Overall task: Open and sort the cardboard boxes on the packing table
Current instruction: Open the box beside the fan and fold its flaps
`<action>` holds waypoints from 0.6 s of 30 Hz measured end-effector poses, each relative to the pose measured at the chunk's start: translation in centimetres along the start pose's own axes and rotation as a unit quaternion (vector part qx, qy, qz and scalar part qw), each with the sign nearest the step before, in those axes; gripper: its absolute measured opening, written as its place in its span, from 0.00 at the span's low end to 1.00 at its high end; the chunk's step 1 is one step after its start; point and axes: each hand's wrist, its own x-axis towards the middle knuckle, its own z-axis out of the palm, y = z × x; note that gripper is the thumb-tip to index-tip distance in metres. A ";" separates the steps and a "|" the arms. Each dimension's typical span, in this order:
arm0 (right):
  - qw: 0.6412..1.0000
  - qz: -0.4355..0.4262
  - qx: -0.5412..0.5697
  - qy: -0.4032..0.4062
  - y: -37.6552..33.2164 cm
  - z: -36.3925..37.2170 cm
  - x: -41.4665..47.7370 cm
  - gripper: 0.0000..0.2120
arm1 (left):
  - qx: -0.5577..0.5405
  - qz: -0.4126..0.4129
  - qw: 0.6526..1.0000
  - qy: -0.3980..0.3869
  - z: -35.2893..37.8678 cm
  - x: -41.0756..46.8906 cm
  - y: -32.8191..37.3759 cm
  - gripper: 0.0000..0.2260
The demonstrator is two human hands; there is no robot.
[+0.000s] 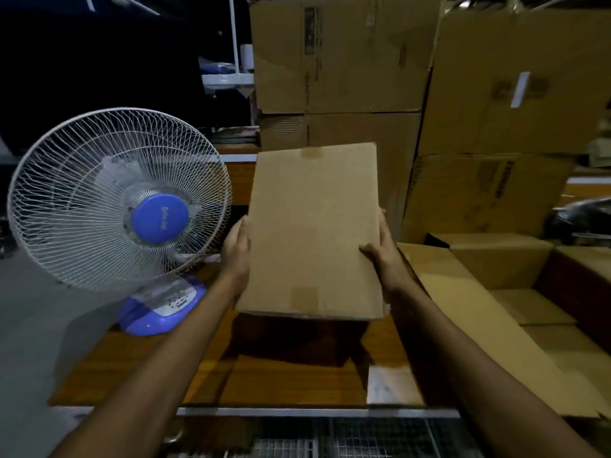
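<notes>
Held: we hold a flat-folded cardboard box (pixel 314 233) tilted above the wooden bench (pixel 132 368).
Left grip (pixel 236 249): clasps the box's left edge.
Right grip (pixel 380 251): clasps its right edge, thumb on the face.
Done: opened cartons (pixel 502 259) sit at our right.
Remaining: this box looks unopened, and stacked cartons (pixel 344 77) stand behind.

Wooden table (pixel 297 375), blue-and-white fan (pixel 119 200) at left, flat cardboard sheet (pixel 479 325) at right
</notes>
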 end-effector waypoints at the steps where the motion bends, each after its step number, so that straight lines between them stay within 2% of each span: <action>1: 1.000 -0.011 -0.025 0.010 0.7 0.1 -1.0 0.37 | -0.036 -0.017 0.999 0.010 -0.1 -0.8 -0.5 0.33; 3: 0.996 -0.008 -0.083 0.025 2.6 0.4 -3.3 0.35 | -0.119 -0.066 0.991 0.020 -0.1 -2.4 -1.6 0.30; 5: 0.996 0.031 -0.086 0.024 4.4 0.9 -5.4 0.34 | -0.167 -0.096 0.981 0.025 -0.2 -3.5 -3.1 0.26; 8: 0.988 0.120 0.087 0.044 5.0 2.0 -7.1 0.33 | -0.178 -0.150 0.973 -0.003 -0.3 -5.3 -5.8 0.31; 10: 0.969 0.171 0.165 0.071 4.8 2.2 -7.6 0.36 | -0.154 -0.164 0.974 -0.035 -0.7 -6.2 -7.5 0.29; 13: 0.953 0.223 0.190 0.075 5.2 2.4 -7.8 0.36 | -0.078 -0.118 0.989 -0.032 -1.2 -7.1 -9.2 0.14; 18: 0.950 0.243 0.189 0.055 7.3 2.7 -8.2 0.26 | -0.050 -0.145 0.987 -0.037 -1.6 -8.1 -9.8 0.14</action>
